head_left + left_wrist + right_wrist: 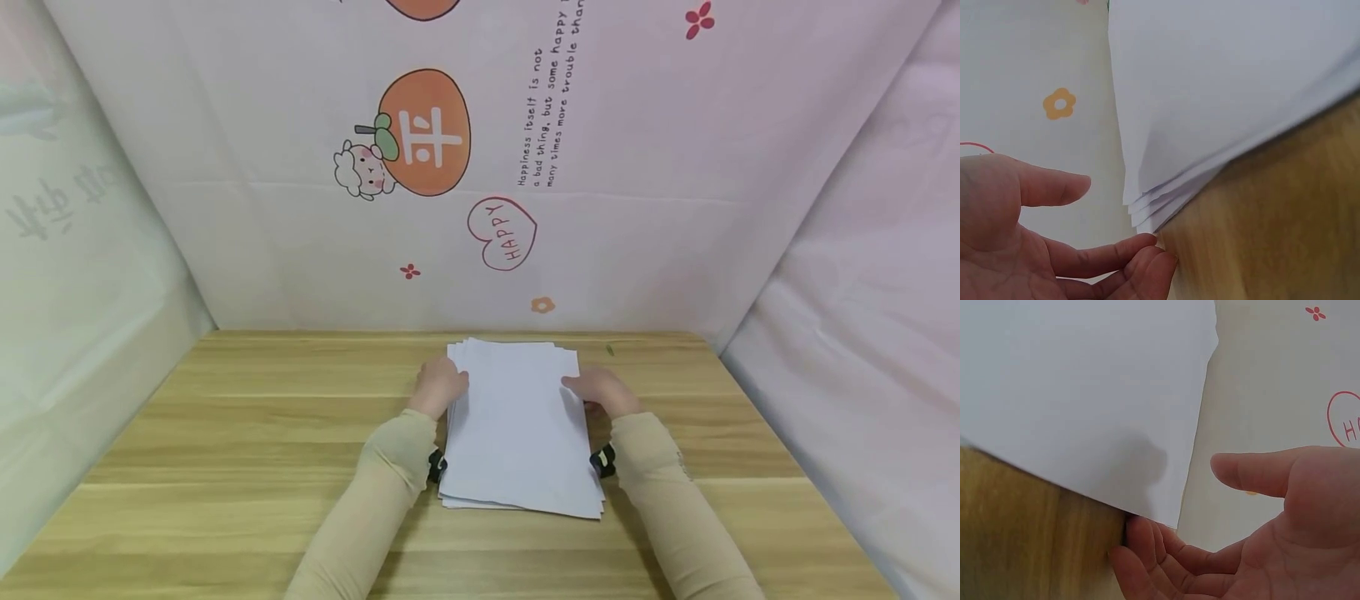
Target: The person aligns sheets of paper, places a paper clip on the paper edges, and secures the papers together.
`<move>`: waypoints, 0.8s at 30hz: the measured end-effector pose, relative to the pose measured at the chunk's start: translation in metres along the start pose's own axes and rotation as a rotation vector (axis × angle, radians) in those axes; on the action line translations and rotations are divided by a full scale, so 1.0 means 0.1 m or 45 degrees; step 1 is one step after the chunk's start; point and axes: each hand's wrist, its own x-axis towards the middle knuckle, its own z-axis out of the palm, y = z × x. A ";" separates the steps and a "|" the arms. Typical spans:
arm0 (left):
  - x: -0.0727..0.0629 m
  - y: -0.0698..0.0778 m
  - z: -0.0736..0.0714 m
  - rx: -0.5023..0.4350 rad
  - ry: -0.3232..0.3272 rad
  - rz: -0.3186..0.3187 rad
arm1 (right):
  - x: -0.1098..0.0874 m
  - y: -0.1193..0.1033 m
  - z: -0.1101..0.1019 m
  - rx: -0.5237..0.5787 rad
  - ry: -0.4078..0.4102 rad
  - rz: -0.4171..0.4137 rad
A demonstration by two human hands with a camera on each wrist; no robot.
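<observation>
A stack of white paper sheets (517,425) lies on the wooden table, its edges slightly uneven. At its left side is my left hand (441,385), and at its right side my right hand (603,390). In the left wrist view, the left fingertips (1147,240) meet the fanned corner of the stack (1229,81), while the thumb stands apart, above the sheets' level. The right wrist view has the right fingers (1141,540) at the edge of the paper (1085,387), with some tips partly hidden by it. Its thumb (1241,470) is raised and pinches nothing.
Printed white cloth (630,250) hangs behind the table, and more cloth (862,333) borders both sides. A small green mark (610,350) shows near the table's back edge, right of the paper. Black bands (603,461) sit by both wrists.
</observation>
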 end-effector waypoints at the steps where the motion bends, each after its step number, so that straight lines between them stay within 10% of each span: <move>1: 0.00 0.00 0.00 -0.006 -0.002 -0.002 | 0.00 0.00 0.00 0.010 -0.005 0.002; 24: 0.01 0.03 0.00 0.008 0.002 -0.022 | 0.05 -0.04 -0.02 0.036 -0.039 0.015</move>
